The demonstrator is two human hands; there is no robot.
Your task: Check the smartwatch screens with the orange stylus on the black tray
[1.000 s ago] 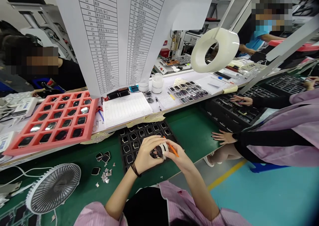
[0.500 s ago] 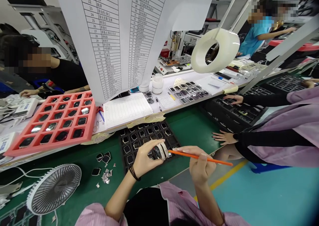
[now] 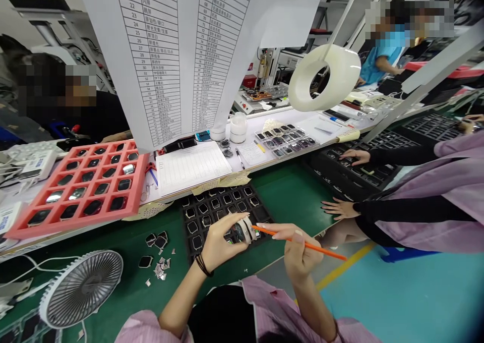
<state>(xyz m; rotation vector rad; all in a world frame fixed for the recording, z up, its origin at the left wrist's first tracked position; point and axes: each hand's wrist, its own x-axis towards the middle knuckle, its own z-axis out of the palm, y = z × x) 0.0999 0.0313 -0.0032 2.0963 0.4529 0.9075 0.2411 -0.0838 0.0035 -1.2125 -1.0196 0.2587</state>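
While L hand [image 3: 225, 247] grips watch [image 3: 245, 230] above black tray [image 3: 184, 217], R hand [image 3: 302, 256] pinches orange stick [image 3: 321, 248], tip just beside watch. Firm hold, light stick pressure advised. Black tray cells: dark frames. Pink foam tray [image 3: 140, 181]: dark watch screens, approx. 20 pcs.

A watch body [image 3: 245, 230] is held over a slotted tray [image 3: 223, 202] on the mat [image 3: 291, 191]; a foam tray [image 3: 75, 216] lies behind-left on the bench [image 3: 260, 118].
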